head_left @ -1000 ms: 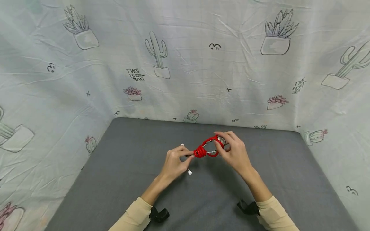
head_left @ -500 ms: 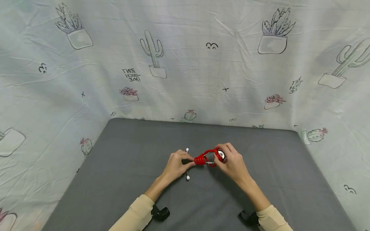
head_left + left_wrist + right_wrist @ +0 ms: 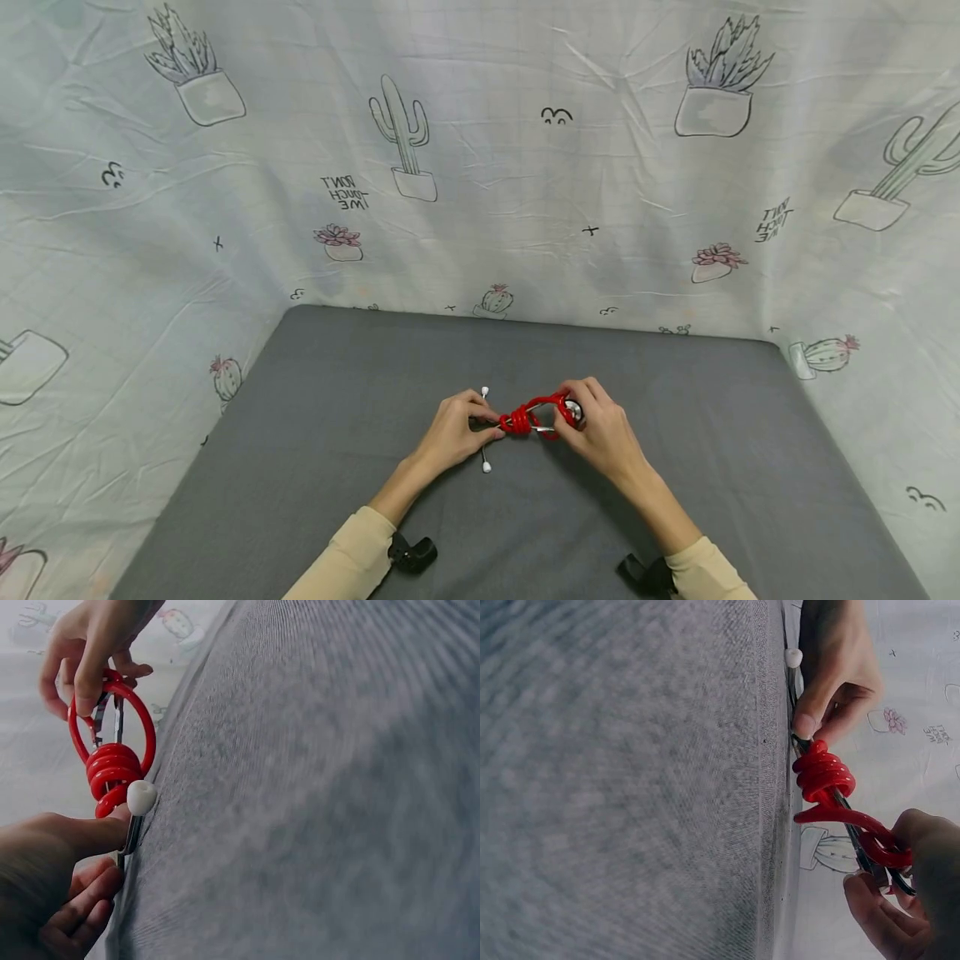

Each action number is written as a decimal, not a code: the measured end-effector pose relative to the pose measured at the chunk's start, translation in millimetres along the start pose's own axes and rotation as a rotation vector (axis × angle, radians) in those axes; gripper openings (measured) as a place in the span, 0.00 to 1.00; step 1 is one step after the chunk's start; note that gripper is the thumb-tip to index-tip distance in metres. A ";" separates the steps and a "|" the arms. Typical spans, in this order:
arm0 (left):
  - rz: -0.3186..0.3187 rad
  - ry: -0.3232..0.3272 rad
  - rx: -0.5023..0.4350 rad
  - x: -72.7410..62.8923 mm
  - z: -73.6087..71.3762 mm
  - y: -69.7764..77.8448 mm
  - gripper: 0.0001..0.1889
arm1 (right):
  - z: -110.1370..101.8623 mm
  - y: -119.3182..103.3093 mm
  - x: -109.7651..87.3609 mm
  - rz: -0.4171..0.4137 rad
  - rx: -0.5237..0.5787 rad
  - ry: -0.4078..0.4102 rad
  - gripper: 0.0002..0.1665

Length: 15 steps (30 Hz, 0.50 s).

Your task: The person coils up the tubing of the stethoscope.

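Note:
A stethoscope with red tubing is held between both hands, the tubing wound in several turns around its metal ear tubes. My left hand pinches the metal by the left end of the coil. White ear tips stick out on either side of that hand. At the other end, my right hand grips the red loop and metal beside the round silver chest piece. In the left wrist view the coil shows close up, with one ear tip in front. The right fingers partly hide the chest piece.
A grey cloth-covered table lies beneath the hands. White fabric printed with cacti stands around its back and sides. Black wrist mounts sit by both cuffs of the cream sleeves.
Both hands have come lower and nearer with the stethoscope, the right hand more so, levelling it. The ear tips now line up one beyond the other. The grips look the same.

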<state>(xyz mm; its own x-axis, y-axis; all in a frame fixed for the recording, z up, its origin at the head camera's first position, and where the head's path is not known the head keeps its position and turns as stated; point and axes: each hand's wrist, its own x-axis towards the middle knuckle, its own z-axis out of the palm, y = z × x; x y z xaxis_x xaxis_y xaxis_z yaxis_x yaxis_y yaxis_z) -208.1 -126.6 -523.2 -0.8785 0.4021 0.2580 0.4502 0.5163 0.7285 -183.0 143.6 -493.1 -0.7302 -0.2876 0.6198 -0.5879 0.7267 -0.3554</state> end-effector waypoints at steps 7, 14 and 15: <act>-0.020 -0.025 0.038 -1.1 -4.9 1.1 0.08 | -2.3 -4.4 0.3 0.001 -0.031 -0.054 0.17; -0.045 -0.056 0.034 -1.6 -8.9 1.5 0.09 | -8.3 -8.9 3.7 0.037 -0.024 -0.135 0.21; -0.046 -0.060 0.033 -1.6 -9.0 1.3 0.09 | -9.0 -9.4 4.1 0.039 -0.024 -0.145 0.22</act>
<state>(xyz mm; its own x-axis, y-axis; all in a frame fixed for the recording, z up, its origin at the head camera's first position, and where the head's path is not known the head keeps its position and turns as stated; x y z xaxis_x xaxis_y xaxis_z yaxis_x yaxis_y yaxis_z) -207.6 -133.4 -516.9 -0.8876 0.4214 0.1861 0.4160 0.5596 0.7168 -177.4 141.3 -480.9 -0.7959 -0.3445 0.4979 -0.5508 0.7534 -0.3592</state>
